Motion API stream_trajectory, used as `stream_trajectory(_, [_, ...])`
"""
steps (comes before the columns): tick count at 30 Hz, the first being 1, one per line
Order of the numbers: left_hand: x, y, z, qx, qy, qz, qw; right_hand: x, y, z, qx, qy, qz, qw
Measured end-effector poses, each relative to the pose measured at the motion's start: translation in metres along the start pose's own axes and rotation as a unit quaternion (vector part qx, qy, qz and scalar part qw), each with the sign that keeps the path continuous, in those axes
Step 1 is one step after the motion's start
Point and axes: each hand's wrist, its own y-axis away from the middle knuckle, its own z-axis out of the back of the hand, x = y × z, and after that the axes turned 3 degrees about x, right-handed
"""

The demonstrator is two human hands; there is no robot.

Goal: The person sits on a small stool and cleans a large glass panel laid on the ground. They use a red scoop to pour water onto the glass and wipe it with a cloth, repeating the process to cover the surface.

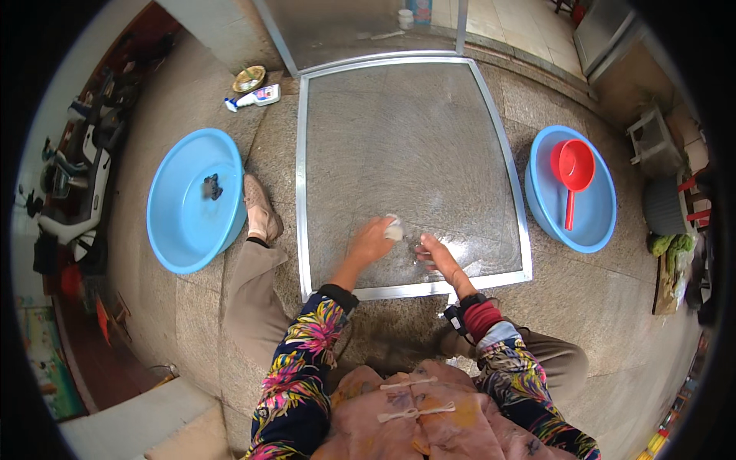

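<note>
A large panel with an aluminium frame (516, 172) lies flat on the stone floor in front of me. Its see-through grey sheet (397, 144), glass or mesh, bears curved streaks, with wet shine near its lower right corner. My left hand (371, 242) is closed around a small white wad (394, 228), perhaps cloth or sponge, over the lower part of the sheet. To its right, my right hand (438, 257) hovers over or rests on the wet area, fingers apart and holding nothing; whether it touches the sheet I cannot tell.
A blue basin (167, 190) with a dark rag (213, 187) stands left, beside my foot (261, 210). Another blue basin (540, 213) at right holds a red dipper (577, 164). A spray bottle (261, 96) lies near a small basket (249, 79). A doorway step (529, 63) borders the panel's far side.
</note>
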Motion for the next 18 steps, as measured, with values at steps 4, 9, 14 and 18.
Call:
stream_trajectory(4, [-0.040, 0.015, 0.001, -0.010, 0.207, 0.008, 0.978, 0.048, 0.038, -0.032, 0.028, -0.206, 0.039, 0.977])
stream_trajectory(9, [-0.071, 0.050, 0.008, 0.052, 0.191, -0.048, 0.979, 0.068, 0.062, -0.058, 0.026, -0.248, 0.086, 0.965])
stream_trajectory(14, [-0.055, 0.069, 0.026, 0.068, 0.282, -0.122, 0.949, 0.060, 0.055, -0.063, -0.022, -0.242, 0.110, 0.964])
stream_trajectory(18, [-0.012, 0.050, 0.037, -0.026, 0.270, -0.079, 0.959, 0.053, 0.023, -0.051, -0.026, -0.277, 0.086, 0.957])
